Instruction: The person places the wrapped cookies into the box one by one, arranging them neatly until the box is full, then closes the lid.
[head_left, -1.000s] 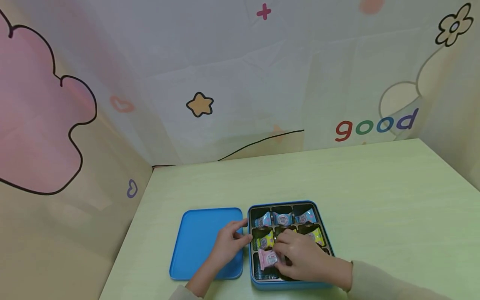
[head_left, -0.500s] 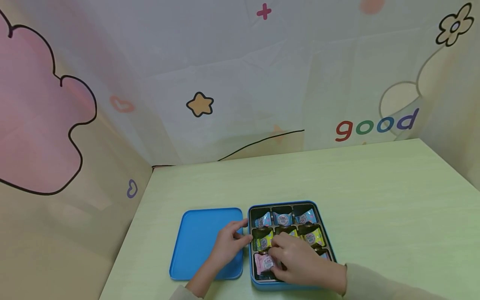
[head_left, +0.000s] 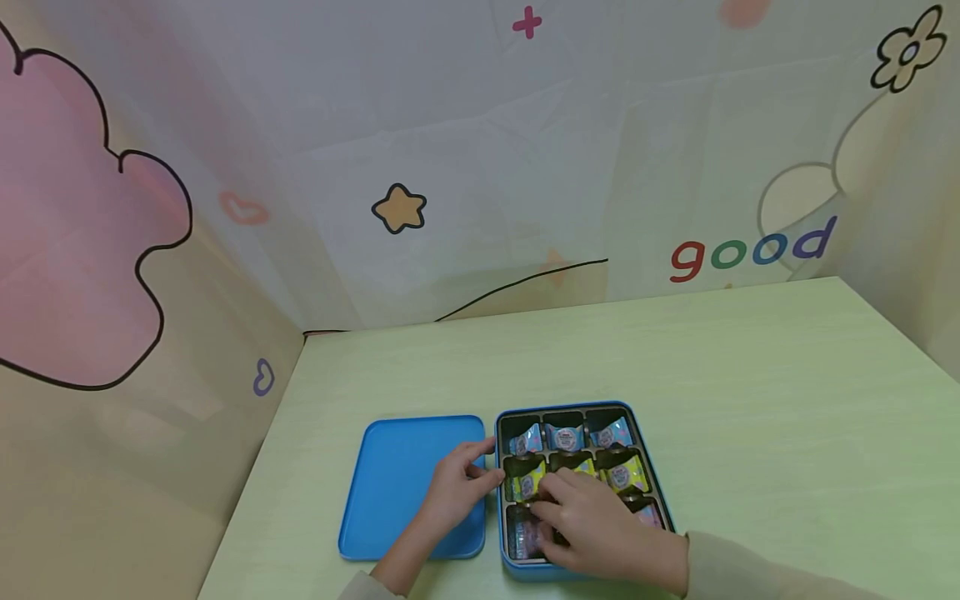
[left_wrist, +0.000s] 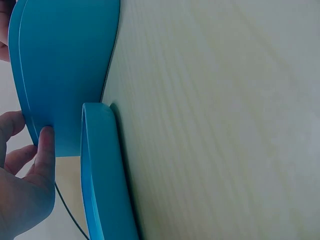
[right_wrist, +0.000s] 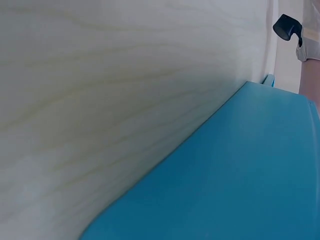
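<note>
A blue square box [head_left: 585, 573] holds a black tray divided into compartments of wrapped candies. Blue candies [head_left: 565, 438] line the back row and yellow-green ones [head_left: 626, 475] the middle row. My right hand [head_left: 592, 521] is over the front row, fingertips down at the front left compartment. A pink candy [head_left: 524, 537] lies in shadow there; whether the fingers still pinch it is hidden. Another pinkish candy [head_left: 648, 515] shows at the front right. My left hand [head_left: 455, 487] touches the box's left side, its thumb against the wall in the left wrist view.
The blue lid [head_left: 397, 483] lies on the pale green table [head_left: 750, 400] just left of the box, partly under the left forearm. A printed cloth wall [head_left: 480, 150] stands behind the table. The right wrist view shows mostly the box's outer side [right_wrist: 240, 170].
My right hand has moved slightly left and down with the pink candy, which has gone from above the front left compartment into it. The left hand stays at the box's side.
</note>
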